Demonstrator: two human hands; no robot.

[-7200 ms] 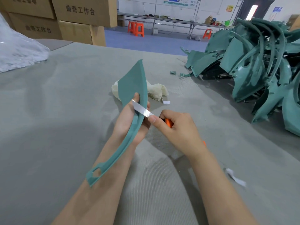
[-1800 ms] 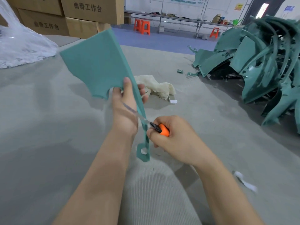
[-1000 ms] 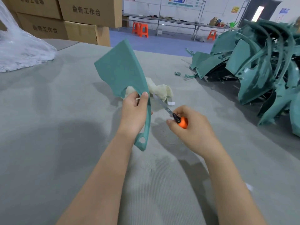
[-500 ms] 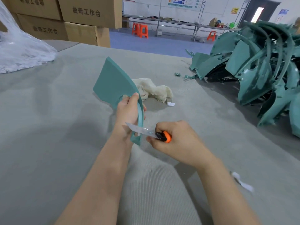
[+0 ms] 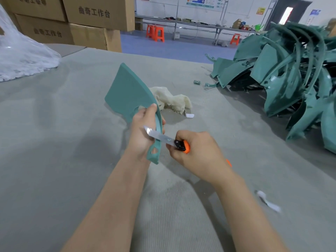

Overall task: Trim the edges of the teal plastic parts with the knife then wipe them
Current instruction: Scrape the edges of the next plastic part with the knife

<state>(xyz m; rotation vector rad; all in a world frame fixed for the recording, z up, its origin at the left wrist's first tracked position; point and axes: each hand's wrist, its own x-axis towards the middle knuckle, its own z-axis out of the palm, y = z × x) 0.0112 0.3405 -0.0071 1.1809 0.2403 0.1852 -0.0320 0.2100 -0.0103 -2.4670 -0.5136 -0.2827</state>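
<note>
2 bare hands work above a grey fabric-covered counter [image 5: 54, 142]. The left hand [image 5: 141, 131] is clenched around a teal plastic part [image 5: 127, 95], its grip closed on the narrow curved strip that runs down from the wide, fan-shaped panel. The panel rises above and to the left of the grip, tilted away from the viewer; the strip's looped end [image 5: 154, 153] hangs just below the hand, clear of the counter. The right hand [image 5: 198, 151] is clenched around a knife [image 5: 167, 139] with an orange and black handle. Its silver blade points left and crosses the strip just beside the left palm, touching the strip's edge. A crumpled cream cloth [image 5: 171, 100] lies on the counter behind the hands, near the panel. A large pile of teal plastic parts [image 5: 291, 75] sits well apart at the right. Cardboard boxes [image 5: 87, 20] stand at the far left, with a clear plastic bag [image 5: 20, 57] beside them. 1 white scrap [image 5: 269, 200] lies near the right forearm.
</note>
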